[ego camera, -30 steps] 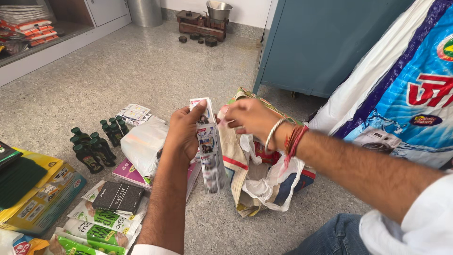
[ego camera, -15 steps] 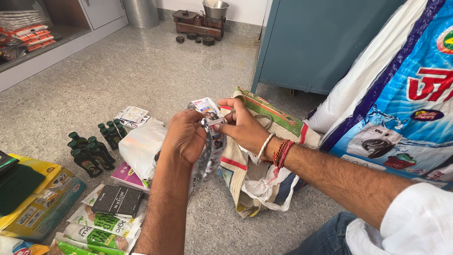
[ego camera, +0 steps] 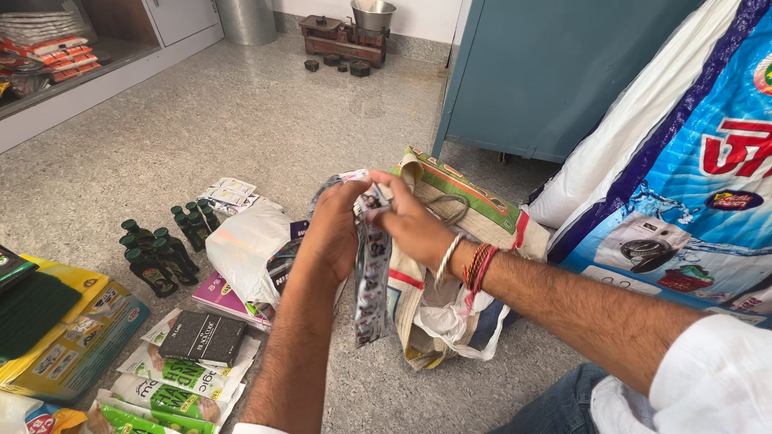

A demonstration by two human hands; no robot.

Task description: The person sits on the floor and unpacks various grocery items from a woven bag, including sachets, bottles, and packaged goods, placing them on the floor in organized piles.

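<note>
Item in hand: a long hanging strip of small printed foil sachets (ego camera: 371,281), joined end to end, held at chest height above the speckled stone floor (ego camera: 241,120) and just in front of an open woven carry bag with green and red trim (ego camera: 450,201). The strip's upper end sits between both hands; the rest hangs limp and free down past the bag's front.

Handling judgement: the strip looks very light, thin and floppy, with no stiffness along its length. The glossy film is probably slippery, and the joins between sachets are likely weak points that tear under a sharp pull. The top sachets, pinched flat across their width, appear the soundest place to hold; a grip lower down would let the top flop over.

Left hand (ego camera: 330,233): fingers curled close, pinching the strip's top from the left side.

Right hand (ego camera: 406,225): fingers narrowed to a pinch on the same top section, meeting the left hand there. Bangles and red threads sit at its wrist.

Nearby: small dark green bottles (ego camera: 157,253) stand grouped on the floor to the left, well apart from the strip.
</note>
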